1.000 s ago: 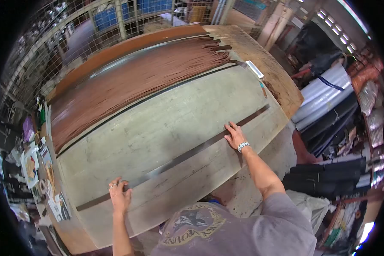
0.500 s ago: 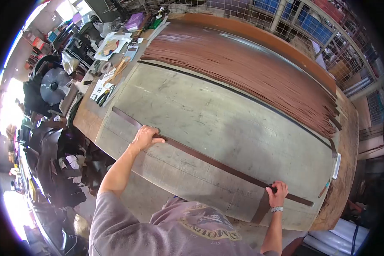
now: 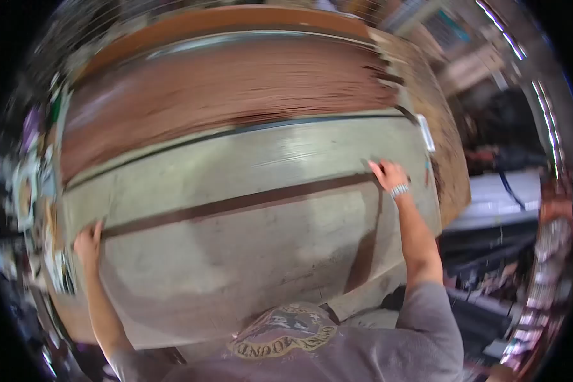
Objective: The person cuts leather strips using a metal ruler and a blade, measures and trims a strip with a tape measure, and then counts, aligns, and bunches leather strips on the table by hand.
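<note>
A long dark brown strip (image 3: 248, 202) stretches across the pale board (image 3: 261, 254). At its left end, my left hand (image 3: 88, 245) pinches it between thumb and fingers. My right hand (image 3: 390, 175), with a bracelet at the wrist, grips the strip near its right end. Farther back lies a wide pile of thin reddish-brown strips (image 3: 223, 83), with a thin black strip (image 3: 242, 128) along its front side. The picture is slightly blurred.
A white tray-like object (image 3: 425, 132) and a small tool (image 3: 428, 172) lie at the board's right edge. Papers and tools (image 3: 58, 261) are at the far left. Silvery and dark rolls (image 3: 490, 200) stand beyond the wooden table's right side (image 3: 449, 127).
The view has swung left, then back right. My hands have moved farther apart, to the two ends of the brown strip, and the strip now lies farther from my body.
</note>
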`<state>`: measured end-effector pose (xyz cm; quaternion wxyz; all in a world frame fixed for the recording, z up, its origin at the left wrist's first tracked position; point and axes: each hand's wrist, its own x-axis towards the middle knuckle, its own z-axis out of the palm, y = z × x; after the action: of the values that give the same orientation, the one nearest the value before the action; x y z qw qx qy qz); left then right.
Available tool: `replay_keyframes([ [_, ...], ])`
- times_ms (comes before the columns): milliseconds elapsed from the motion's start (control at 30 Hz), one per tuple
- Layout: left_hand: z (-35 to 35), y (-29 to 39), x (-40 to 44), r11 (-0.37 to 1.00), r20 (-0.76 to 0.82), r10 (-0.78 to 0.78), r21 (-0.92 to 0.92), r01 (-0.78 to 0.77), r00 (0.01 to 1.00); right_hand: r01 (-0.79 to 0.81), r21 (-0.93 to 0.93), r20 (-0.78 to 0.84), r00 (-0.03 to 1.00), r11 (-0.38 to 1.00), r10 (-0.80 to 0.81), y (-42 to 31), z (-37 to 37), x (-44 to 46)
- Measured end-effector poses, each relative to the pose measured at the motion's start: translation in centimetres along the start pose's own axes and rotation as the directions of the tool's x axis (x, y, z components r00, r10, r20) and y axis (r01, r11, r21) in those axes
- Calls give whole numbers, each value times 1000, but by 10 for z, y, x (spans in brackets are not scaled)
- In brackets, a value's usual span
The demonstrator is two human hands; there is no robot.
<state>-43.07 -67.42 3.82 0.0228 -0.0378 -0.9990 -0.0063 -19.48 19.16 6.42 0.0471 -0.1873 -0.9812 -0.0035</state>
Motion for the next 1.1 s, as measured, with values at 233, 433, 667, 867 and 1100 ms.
replay_keyframes([
  [233,10,-8,13,979,-126,2,203,24,992,-24,-95,22,999,995,26,24,4,43],
  [433,24,159,-44,975,-224,186,-75,-207,957,24,31,-23,999,999,-23,45,20,51],
  [667,35,400,-96,876,-179,276,-357,-324,944,214,153,39,974,965,-223,77,51,65],
  [867,29,415,-83,873,-212,247,-376,-312,946,419,443,128,846,793,-518,77,44,59],
  [1100,12,394,-65,849,-24,331,-428,-309,943,513,519,2,799,684,-601,34,63,44],
])
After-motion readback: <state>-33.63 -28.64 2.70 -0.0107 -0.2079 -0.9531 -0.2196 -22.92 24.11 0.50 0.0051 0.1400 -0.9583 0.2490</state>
